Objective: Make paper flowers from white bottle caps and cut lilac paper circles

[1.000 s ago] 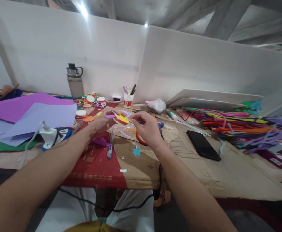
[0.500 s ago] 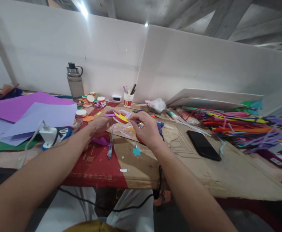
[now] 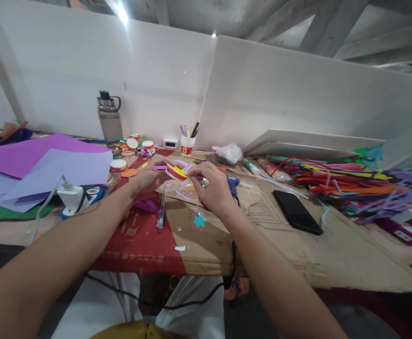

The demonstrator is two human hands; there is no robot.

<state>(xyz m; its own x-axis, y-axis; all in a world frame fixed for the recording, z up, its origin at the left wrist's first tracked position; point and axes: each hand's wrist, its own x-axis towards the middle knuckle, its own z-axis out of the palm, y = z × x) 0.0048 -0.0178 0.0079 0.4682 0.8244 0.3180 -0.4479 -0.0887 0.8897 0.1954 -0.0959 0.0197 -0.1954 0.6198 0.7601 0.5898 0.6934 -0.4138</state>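
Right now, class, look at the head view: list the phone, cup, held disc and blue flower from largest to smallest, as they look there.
1. Phone
2. Cup and disc: too alike to rank
3. Flower

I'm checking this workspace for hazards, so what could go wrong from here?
The yellow-topped disc might slip or bend: the left hand holds it above the table while the right hand is at its edge. The right hand could bump the blue glue gun lying partly hidden behind it; whether it is hot can't be seen. The black cord hangs off the table's front edge and runs across the person's legs, so a leg might snag it.
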